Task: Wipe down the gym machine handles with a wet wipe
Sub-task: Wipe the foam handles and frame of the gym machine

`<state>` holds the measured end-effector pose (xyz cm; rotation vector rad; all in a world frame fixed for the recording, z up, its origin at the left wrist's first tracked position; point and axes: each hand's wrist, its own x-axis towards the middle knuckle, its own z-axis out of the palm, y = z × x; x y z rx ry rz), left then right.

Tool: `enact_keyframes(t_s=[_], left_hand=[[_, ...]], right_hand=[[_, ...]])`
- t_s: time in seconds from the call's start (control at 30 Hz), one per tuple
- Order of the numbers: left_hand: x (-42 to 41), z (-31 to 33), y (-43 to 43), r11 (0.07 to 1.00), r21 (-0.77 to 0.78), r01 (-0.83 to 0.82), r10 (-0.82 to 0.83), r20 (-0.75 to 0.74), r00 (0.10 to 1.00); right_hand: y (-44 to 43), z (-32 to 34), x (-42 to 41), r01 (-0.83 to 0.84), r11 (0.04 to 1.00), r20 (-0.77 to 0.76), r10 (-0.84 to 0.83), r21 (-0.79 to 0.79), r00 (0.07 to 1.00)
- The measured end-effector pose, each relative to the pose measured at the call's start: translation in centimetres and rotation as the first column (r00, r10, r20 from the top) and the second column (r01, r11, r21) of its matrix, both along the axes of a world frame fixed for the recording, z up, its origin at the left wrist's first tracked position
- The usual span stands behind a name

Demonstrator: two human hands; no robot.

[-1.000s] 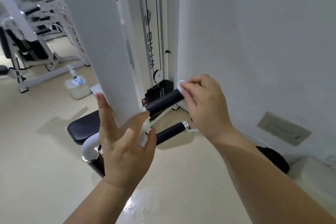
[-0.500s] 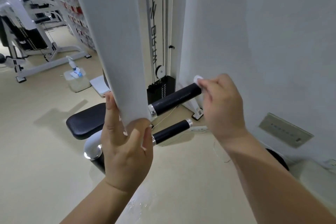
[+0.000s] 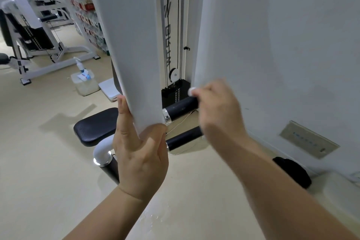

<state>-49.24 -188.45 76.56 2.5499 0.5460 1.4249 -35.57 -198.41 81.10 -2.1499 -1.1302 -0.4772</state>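
Grips the white machine arm's (image 3: 132,45) lower end with the left hand (image 3: 140,154); pinches the wet wipe (image 3: 191,91) by the upper black handle's (image 3: 181,108) far end with the right hand (image 3: 218,111).

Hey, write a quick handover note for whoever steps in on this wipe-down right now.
Left hand grips the lower end of the white machine arm.
Right hand pinches the wet wipe at the outer end of the upper black handle.
Lower black handle sits just below, with no hand on it.
Done: cannot tell how much has been wiped.
Left: probably finish the upper handle, then wipe the lower one.
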Motion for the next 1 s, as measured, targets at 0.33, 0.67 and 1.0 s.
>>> enact_keyframes(t_s=[0.33, 0.67, 1.0], left_hand=[[-0.1, 0.2, -0.1, 1.000, -0.020, 0.021, -0.022, -0.032, 0.999], [-0.4, 0.0, -0.1, 1.000, -0.009, 0.028, -0.029, -0.052, 0.998], [-0.5, 0.4, -0.9, 1.000, -0.023, -0.011, 0.009, -0.103, 0.995]], right_hand=[[-1.8, 1.1, 3.0, 0.164, 0.985, 0.013, -0.165, 0.054, 0.986], [-1.0, 1.3, 2.6, 0.020, 1.000, 0.152, -0.018, -0.009, 0.988], [-0.6, -5.1, -2.9, -0.143, 0.927, 0.063, 0.130, 0.346, 0.990]])
